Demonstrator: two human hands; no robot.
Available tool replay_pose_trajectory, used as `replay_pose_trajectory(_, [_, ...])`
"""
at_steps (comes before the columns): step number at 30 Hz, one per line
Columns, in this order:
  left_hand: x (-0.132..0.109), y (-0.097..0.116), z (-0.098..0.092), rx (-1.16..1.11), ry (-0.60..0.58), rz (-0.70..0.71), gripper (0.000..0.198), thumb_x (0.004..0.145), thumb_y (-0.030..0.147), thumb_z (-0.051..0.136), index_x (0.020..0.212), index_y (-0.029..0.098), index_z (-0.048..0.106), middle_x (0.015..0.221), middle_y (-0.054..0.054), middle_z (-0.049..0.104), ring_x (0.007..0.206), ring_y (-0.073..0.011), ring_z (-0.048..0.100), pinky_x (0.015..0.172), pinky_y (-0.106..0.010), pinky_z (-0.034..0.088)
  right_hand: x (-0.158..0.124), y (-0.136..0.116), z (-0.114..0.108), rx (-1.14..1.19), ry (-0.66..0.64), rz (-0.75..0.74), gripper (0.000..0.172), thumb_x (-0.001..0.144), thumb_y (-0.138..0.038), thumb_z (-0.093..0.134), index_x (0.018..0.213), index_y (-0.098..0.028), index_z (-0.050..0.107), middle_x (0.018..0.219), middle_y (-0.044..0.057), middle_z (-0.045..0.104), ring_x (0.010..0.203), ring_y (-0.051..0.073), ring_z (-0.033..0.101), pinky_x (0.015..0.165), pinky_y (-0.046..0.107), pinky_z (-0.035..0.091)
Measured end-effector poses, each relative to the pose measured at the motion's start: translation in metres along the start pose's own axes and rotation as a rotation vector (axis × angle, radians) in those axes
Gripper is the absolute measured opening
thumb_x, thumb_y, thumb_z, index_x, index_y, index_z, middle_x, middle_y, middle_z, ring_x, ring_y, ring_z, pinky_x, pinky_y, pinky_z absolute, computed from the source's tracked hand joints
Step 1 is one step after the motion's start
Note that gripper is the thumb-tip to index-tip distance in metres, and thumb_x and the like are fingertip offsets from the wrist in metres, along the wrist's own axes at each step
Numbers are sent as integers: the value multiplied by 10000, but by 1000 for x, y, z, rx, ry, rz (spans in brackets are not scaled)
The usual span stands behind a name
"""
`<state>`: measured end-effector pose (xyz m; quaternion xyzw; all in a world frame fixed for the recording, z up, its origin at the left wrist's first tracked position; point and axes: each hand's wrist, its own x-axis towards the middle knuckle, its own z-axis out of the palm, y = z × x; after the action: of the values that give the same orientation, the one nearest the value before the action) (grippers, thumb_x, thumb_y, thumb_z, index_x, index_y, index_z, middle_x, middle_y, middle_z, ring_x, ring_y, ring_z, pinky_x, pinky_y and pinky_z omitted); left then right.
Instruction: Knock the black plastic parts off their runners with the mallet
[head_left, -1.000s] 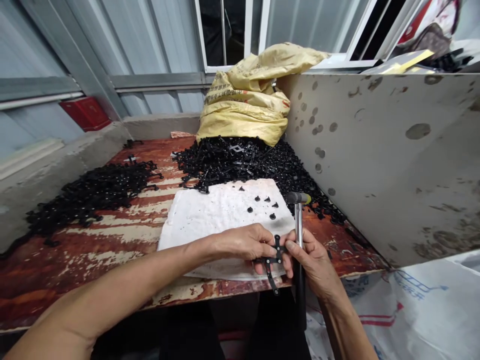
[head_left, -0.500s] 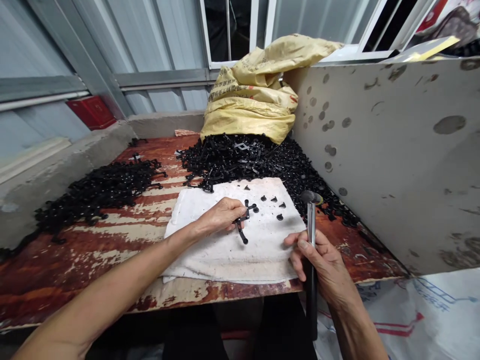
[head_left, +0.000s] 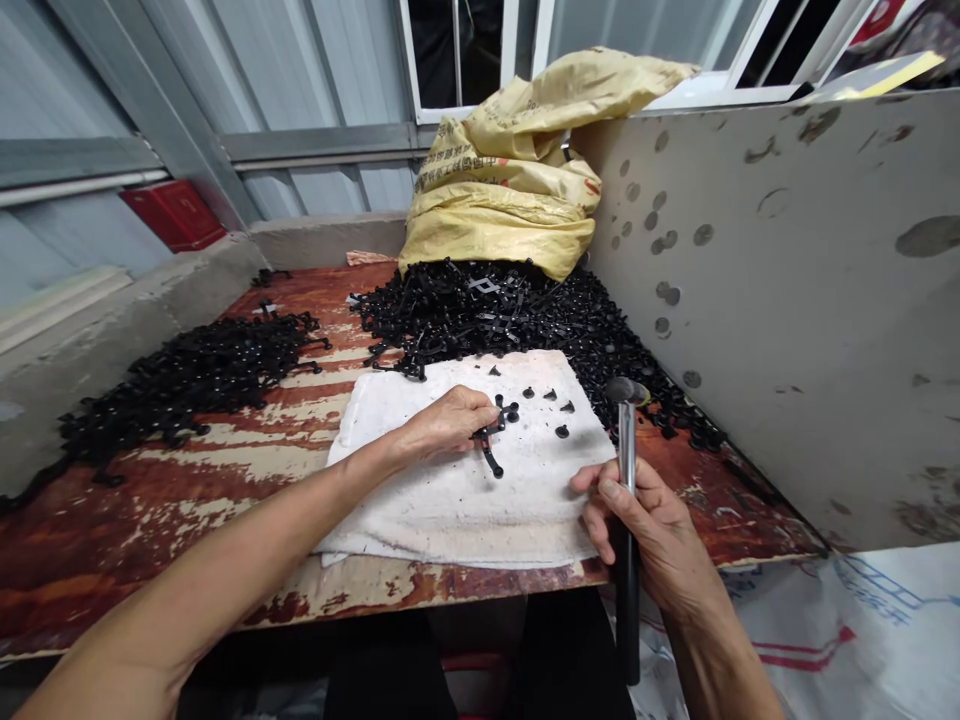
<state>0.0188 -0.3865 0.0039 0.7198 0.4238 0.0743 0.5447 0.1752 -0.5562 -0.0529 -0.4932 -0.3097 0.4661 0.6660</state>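
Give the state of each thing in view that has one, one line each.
left hand, closed on the black part, pressing it to the white cloth.
black part, lying flat, pinned.
right hand, closed around the hammer.
hammer, upright, head raised off the white cloth.
white cloth, spread flat on the bench.
yellow sack, slumped, crumpled.

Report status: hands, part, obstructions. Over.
Left hand pins black cross-shaped bracket on white cloth. Right hand grips steel-shafted hammer, head up. Loose black studs beside bracket.
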Motion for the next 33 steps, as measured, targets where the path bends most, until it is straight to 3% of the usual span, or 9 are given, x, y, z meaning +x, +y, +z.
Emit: replay_pose_trajectory(33, [10, -8, -1, 14, 6, -13, 253, 875, 180, 482, 625, 167, 515, 500, 26, 531, 303, -45, 364, 310, -185, 190, 0, 0, -3, 15, -50, -13, 309, 796, -412, 737, 764, -196, 520, 833, -6, 686, 398, 35, 507, 358, 160, 409])
